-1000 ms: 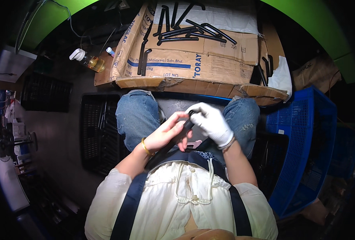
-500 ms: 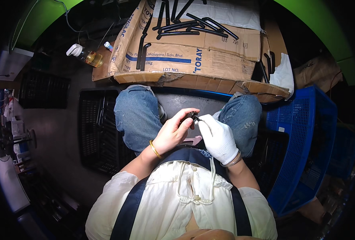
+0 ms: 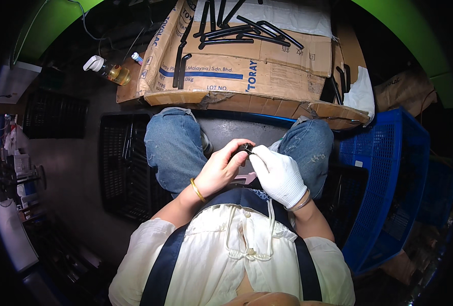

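Above my lap, my bare left hand [image 3: 225, 164] is closed around a small black part [image 3: 246, 147], with its end showing between thumb and forefinger. Most of the part is hidden in the palm. My right hand [image 3: 278, 176], in a white knit glove, meets it from the right with fingers pinched at the part's end. Whether a small tool sits in that pinch is too small to tell. Several bent black tubes [image 3: 226, 31] lie loosely on the cardboard-covered work surface [image 3: 287, 74] in front of me.
A black crate [image 3: 115, 173] with dark parts stands at my left, and a blue plastic crate [image 3: 374, 204] at my right. Beyond the left corner of the cardboard lies a bottle with yellow liquid [image 3: 119, 75]. A white cloth [image 3: 360, 94] hangs over the right corner.
My gloved fingers have shifted slightly left, closer against the black part's end. The left hand keeps its hold in nearly the same place.
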